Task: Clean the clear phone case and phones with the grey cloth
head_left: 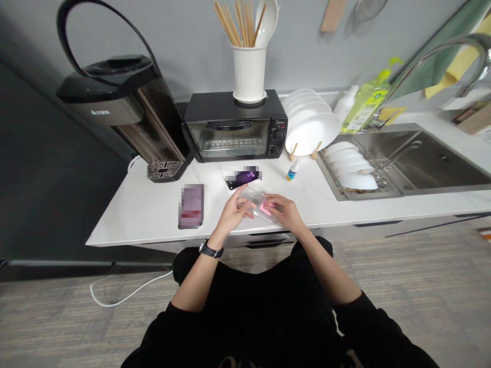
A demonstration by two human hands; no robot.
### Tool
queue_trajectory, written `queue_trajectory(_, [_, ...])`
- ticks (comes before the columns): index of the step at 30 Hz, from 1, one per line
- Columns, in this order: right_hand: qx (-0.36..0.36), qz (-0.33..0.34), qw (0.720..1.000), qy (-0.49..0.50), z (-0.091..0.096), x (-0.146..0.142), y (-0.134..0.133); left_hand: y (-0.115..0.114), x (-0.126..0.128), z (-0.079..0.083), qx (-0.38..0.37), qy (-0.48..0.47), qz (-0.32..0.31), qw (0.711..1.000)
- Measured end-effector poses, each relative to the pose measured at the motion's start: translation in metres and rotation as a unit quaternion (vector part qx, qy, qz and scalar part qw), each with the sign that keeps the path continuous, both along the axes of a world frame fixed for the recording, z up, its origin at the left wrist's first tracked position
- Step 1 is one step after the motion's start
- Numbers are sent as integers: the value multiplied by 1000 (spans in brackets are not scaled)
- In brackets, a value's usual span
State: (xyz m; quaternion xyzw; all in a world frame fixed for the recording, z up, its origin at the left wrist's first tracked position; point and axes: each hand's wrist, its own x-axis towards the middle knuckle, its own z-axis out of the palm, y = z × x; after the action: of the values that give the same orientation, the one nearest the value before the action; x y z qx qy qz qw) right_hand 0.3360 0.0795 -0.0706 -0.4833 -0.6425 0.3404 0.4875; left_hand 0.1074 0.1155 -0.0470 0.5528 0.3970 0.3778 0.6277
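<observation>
Above countertop [143, 212], left hand [233, 210] and right hand [285, 209] pinch — perhaps — a clear case [254, 196].

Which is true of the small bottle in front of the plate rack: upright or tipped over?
Upright: the small bottle has its base on the counter and its white top above the label.

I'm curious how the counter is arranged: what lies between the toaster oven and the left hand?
A dark phone lies between the toaster oven and the left hand, as the head view shows.
</observation>
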Motion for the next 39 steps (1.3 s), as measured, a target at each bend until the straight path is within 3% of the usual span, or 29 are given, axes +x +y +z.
queue_trajectory(6, [-26, -36, 999, 6, -1, 6, -4, 0, 0, -4, -8, 35, -14, 999])
queue_trajectory(10, [-2, -68, 998, -18, 5, 6, -6, 0, 1, -1, -5, 68, -13, 998])
queue_trajectory(13, [14, -120, 993, 17, 7, 13, -6, 1, 0, 3, 10, 79, -8, 997])
queue_trajectory(16, [5, -182, 982, 42, 7, 40, 0, 1, -8, 8, 13, 76, -4, 997])
queue_trajectory(19, [-5, -259, 966, 18, 3, 87, 10, 1, -21, 14, 15, 57, -3, 998])
queue_trajectory(23, [0, -351, 927, -132, -1, 140, 28, 3, -37, 24, 6, 36, -11, 999])
queue_trajectory(29, [44, -312, 927, -205, 0, 154, 51, 4, -47, 32, 8, 55, -2, 998])
queue_trajectory(33, [61, -215, 929, -294, -6, 155, 51, 4, -50, 31, 11, 62, 2, 998])
queue_trajectory(39, [36, -169, 943, -285, -17, 165, 43, 6, -55, 32, 13, 69, 13, 997])
